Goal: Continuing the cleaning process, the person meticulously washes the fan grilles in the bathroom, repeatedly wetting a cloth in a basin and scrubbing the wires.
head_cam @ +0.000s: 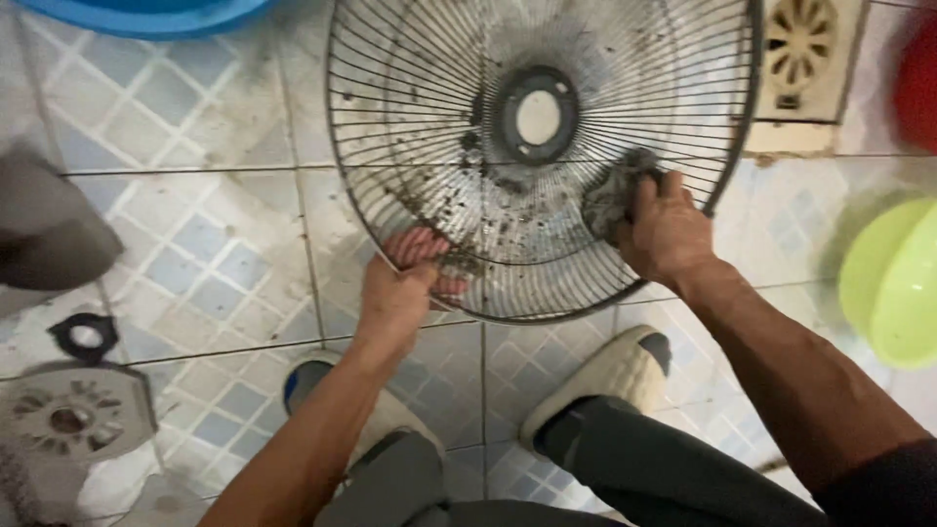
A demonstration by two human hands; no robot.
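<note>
Fan grill scrub, maybe halfway there

Fan grill (547,146) is tilted up over the tiled floor (215,244), dark grime still thick across its lower wires. Left hand (395,298) is clamped on the bottom rim; right hand (664,229) presses a bunched grey rag (613,193) against it.

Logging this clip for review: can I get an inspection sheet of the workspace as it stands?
Surface: tiled floor, wet-looking, blue and white pattern.
Job's things: round wire fan guard, flecked with dark grime; grey rag pressed on its wires.
Clutter: black ring, grey fan part, floor drain cover.
Grips: left hand clasps the guard's lower rim; right hand holds the rag.
Cables: nothing seen.
Surroundings: blue basin, green basin, red item, slippers.
</note>
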